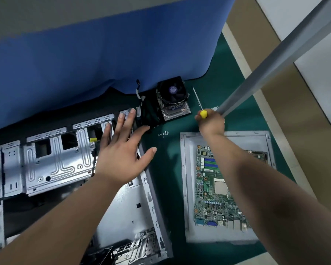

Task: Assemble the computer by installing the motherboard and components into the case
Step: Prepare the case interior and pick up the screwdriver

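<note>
Motherboard [216, 190], green and rectangular, lies flat in a grey tray-like panel [187, 232] on the green mat [168, 169], to the right of the open case [52, 161]. Its long axis runs from near to far, with the port row at the near end and the blue memory slots toward the far end; the square processor socket sits about midway. Much of its right side is hidden under the right forearm.

The case lies on its side at the left, metal drive cage toward the far-left and the rear port opening at the near edge. Its long axis also runs roughly near to far, tilted slightly to the left at the top.

The left hand [120, 152] hovers over the case's far-right corner, palm down, fingers straight and spread wide, holding nothing; whether the fingertips touch the metal cannot be told.

The right hand [211, 122] is beyond the tray, its fingers curled round the yellow handle of a screwdriver [198, 101]. The thin shaft points away and slightly left, lying close over the mat.

Just left of the shaft sits a cooler fan [173, 99] with its heatsink, against the blue cloth [103, 64]. A few small screws [163, 133] lie together on the mat between the two hands.
</note>
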The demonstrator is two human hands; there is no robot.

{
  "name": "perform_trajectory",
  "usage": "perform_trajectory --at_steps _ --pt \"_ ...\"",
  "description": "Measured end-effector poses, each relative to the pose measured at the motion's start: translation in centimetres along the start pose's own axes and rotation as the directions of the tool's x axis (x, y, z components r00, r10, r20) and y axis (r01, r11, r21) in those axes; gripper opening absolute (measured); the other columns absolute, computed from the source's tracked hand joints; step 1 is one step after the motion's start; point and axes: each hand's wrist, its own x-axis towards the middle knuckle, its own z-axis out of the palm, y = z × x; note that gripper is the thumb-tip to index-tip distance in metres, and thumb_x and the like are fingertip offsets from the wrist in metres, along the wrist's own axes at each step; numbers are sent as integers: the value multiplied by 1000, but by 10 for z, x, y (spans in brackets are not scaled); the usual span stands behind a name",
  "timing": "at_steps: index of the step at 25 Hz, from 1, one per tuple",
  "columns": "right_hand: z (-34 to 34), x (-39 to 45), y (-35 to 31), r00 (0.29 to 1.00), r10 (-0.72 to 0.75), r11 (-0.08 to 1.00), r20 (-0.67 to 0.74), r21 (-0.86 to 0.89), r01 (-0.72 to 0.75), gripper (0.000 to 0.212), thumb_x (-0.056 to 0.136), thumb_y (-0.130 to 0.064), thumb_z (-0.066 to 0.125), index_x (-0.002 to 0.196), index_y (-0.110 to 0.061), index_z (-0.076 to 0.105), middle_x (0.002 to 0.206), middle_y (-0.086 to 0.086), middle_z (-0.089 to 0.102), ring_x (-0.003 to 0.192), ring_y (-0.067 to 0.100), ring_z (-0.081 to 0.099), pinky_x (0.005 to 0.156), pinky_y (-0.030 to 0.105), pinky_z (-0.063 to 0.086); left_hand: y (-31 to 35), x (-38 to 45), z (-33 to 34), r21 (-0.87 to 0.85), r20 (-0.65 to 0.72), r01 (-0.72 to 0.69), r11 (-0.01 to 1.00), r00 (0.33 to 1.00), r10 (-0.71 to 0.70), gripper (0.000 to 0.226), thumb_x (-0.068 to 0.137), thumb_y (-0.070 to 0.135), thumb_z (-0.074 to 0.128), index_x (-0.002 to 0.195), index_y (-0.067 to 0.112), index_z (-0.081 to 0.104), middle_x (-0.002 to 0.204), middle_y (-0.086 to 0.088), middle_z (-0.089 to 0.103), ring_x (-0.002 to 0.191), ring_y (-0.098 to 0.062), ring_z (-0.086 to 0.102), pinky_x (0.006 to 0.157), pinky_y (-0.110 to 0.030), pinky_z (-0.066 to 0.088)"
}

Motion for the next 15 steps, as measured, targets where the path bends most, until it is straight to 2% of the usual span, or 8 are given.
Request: perform_trajectory --at_steps 3,6,11,14,15 --pt "8 2 9 998 -59 993 9 108 57 8 95 -34 60 88 -31 60 93 0 65 83 20 56 71 26 39 1 0 1 11 -17 -7 1000 1000 7 60 95 70 36 148 42 42 172 9 -1 159 -17 -1 126 -52 7" --pt "11 5 13 997 -77 987 -19 141 79 6 94 -35 60 89 -32 60 93 -2 62 82 20 52 73 26 39 1 0 0 13 -28 -7 1000 1000 7 59 95 69 37 147 41 44 172 8 2 159 -17 1 126 -52 8" --pt "10 4 10 995 -88 990 -37 110 92 8 95 -31 57 88 -28 60 92 3 61 81 23 53 71 27 39 0 1 1 20 -32 -10 1000 999 10 58 95 69 37 145 42 46 172 7 4 159 -17 2 126 -53 10" --pt "3 -8 4 997 -71 997 -39 39 72 13 97 -23 49 85 -20 54 85 11 61 79 32 59 64 29 36 1 3 -1 22 -19 -8 1000 1000 9 56 95 71 36 144 45 45 172 9 2 159 -16 0 126 -52 9" --pt "-1 -16 2 996 -68 995 -51 64 71 13 98 -22 49 88 -19 56 87 13 63 81 34 60 65 30 37 1 3 -3 19 -7 -5 1000 1000 5 56 94 71 36 144 46 44 172 10 0 159 -15 -2 126 -51 8"
